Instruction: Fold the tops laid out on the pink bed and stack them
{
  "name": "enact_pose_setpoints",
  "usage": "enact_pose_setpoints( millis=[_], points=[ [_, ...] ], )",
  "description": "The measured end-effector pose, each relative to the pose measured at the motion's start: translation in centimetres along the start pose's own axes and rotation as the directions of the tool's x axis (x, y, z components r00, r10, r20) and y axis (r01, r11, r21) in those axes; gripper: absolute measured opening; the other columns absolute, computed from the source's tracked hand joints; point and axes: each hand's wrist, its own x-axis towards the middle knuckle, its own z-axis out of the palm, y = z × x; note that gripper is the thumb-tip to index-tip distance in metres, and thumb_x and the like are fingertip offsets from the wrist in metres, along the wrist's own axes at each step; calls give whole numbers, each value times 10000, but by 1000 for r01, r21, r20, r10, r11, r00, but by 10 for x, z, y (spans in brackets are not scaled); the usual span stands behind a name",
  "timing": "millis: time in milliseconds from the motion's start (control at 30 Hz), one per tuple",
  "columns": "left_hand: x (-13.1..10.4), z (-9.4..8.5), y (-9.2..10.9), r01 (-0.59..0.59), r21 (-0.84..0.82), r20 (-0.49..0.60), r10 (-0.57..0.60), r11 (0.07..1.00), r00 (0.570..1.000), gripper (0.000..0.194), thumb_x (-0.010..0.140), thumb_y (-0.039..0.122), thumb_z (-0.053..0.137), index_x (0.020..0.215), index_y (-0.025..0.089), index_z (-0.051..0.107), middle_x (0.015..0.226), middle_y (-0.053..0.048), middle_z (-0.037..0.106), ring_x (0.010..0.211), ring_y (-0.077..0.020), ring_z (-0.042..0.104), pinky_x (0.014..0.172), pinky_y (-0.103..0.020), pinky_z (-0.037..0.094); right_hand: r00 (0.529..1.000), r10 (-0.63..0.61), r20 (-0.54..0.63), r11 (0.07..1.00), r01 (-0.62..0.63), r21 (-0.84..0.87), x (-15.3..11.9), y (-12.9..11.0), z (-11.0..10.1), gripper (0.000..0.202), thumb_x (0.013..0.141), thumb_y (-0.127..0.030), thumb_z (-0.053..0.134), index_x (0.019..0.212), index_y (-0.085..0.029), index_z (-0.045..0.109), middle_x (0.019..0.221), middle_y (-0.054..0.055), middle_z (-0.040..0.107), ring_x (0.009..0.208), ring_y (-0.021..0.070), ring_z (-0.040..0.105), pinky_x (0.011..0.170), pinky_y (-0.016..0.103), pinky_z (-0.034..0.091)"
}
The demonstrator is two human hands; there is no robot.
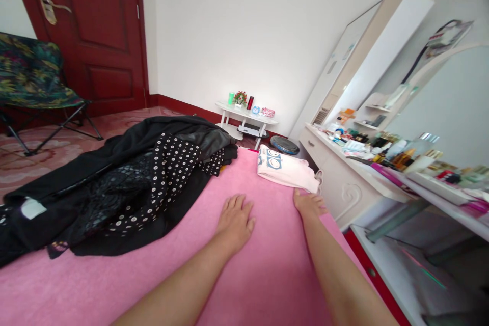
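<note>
My left hand [236, 221] lies flat on the pink bedspread [267, 265], palm down, fingers stretched forward and holding nothing. Farther right, my right hand [310, 204] also rests on the bedspread with its fingers spread, close to the near edge of a folded white garment [288, 170]. Blue cartoon faces are printed on that garment's left part. I cannot tell whether the right fingertips touch it. Left of my left hand spreads a heap of black clothes [126, 142], with a black-and-white dotted garment [171, 163] lying on top, apart from the hand.
A dressing table [336, 178] crowded with bottles stands along the bed's right side, below a mirror [451, 112]. Past the bed's far end are a small white table [248, 113] and a round dark-topped stool [284, 145]. A folding chair [34, 76] stands left, before a red door [99, 20].
</note>
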Motion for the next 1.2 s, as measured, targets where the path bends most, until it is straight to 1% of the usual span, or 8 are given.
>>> enact_pose_setpoints(
  millis=[200, 400, 533, 700, 833, 1033, 1133, 1200],
  points=[
    [-4, -1, 2, -11, 48, 3, 11, 999, 1000, 486, 884, 416, 396, 1324, 235, 496, 1432, -82, 401, 1332, -256, 315, 1123, -436, 183, 979, -174, 106, 983, 179, -31, -39, 21, -12, 818, 875, -611, 198, 1460, -39, 195, 1515, 245, 148, 1383, 381, 117, 1057, 601, 104],
    [-14, 4, 10, -24, 127, 103, 11, 992, 995, 585, 903, 494, 311, 1412, 215, 384, 1521, -118, 245, 1405, -305, 164, 1117, -527, 90, 937, -303, 174, 950, 312, -25, -88, 40, -25, 703, 892, -601, 165, 1477, -214, 206, 1553, 147, 96, 1403, 356, 87, 1047, 614, 91],
    [-30, 2, 16, -5, 153, 140, -17, 988, 990, 628, 893, 547, 285, 1426, 223, 362, 1533, -126, 198, 1409, -341, 117, 1107, -557, 61, 915, -352, 196, 930, 365, -39, -114, 50, -32, 696, 895, -601, 128, 1483, -231, 180, 1557, 141, 82, 1404, 356, 83, 1034, 631, 104],
    [-55, -6, 23, 6, 158, 162, -32, 987, 986, 656, 884, 588, 263, 1436, 242, 338, 1541, -105, 181, 1413, -340, 97, 1107, -564, 31, 911, -382, 154, 918, 393, -48, -139, 61, -37, 674, 902, -582, 122, 1477, -240, 204, 1551, 135, 125, 1400, 347, 124, 1025, 639, 132],
    [-74, -15, 26, 6, 151, 190, -35, 988, 981, 664, 886, 595, 251, 1444, 242, 320, 1548, -94, 155, 1415, -337, 81, 1111, -560, 40, 901, -414, 132, 905, 423, -50, -155, 70, -38, 670, 905, -575, 133, 1471, -231, 233, 1543, 130, 167, 1400, 342, 137, 1039, 622, 144],
    [-116, -32, 30, -55, 152, 251, 15, 987, 968, 673, 892, 591, 242, 1455, 225, 293, 1552, -92, 128, 1420, -314, 71, 1125, -534, 54, 845, -525, 101, 848, 529, -22, -161, 86, -38, 645, 900, -558, 189, 1438, -225, 315, 1520, 97, 254, 1387, 308, 208, 1061, 560, 215],
    [-143, -51, 26, -132, 121, 278, 94, 984, 956, 692, 897, 568, 277, 1455, 159, 288, 1543, -121, 154, 1418, -301, 102, 1133, -495, 112, 841, -534, 88, 845, 535, 12, -157, 90, -36, 641, 888, -569, 217, 1421, -237, 347, 1519, 77, 264, 1386, 298, 218, 1072, 545, 219],
    [-155, -74, 19, -233, 59, 333, 201, 971, 921, 697, 866, 547, 400, 1421, 127, 358, 1513, -133, 255, 1393, -284, 223, 1121, -428, 218, 844, -531, 77, 847, 531, 23, -155, 91, -36, 644, 881, -575, 227, 1411, -236, 364, 1517, 75, 270, 1384, 295, 225, 1072, 538, 230]
  ],
)
